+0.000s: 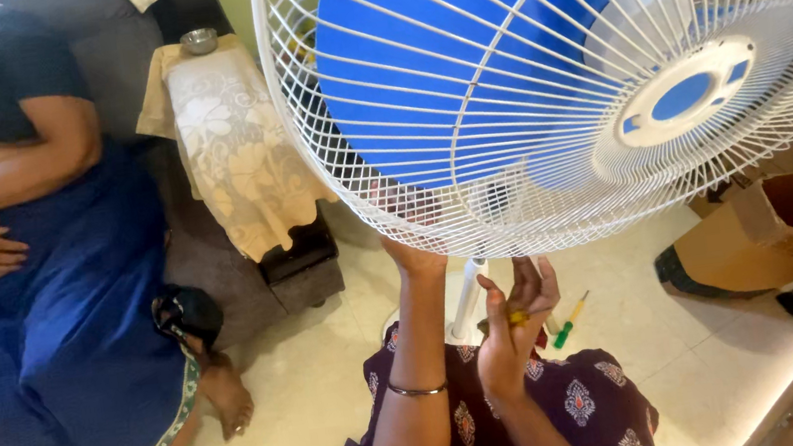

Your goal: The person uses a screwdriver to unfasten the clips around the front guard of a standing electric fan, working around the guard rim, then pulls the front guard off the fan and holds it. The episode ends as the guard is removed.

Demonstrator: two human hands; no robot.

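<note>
A pedestal fan with a white wire guard (384,204) and blue blades (417,59) fills the upper right, tilted toward me. My left hand (411,241) reaches up behind the lower rim of the guard, its fingers mostly hidden by the wires. A bangle sits on that wrist. My right hand (515,324) is raised just below the guard, fingers pinched on a small yellowish part (518,318). The white fan pole (466,295) stands between my arms.
A green and yellow screwdriver (568,323) lies on the tiled floor. An open cardboard box (771,232) sits at the right. Another person in blue sits at left on a dark sofa with a lace-covered armrest (235,142) bearing a steel bowl (199,41).
</note>
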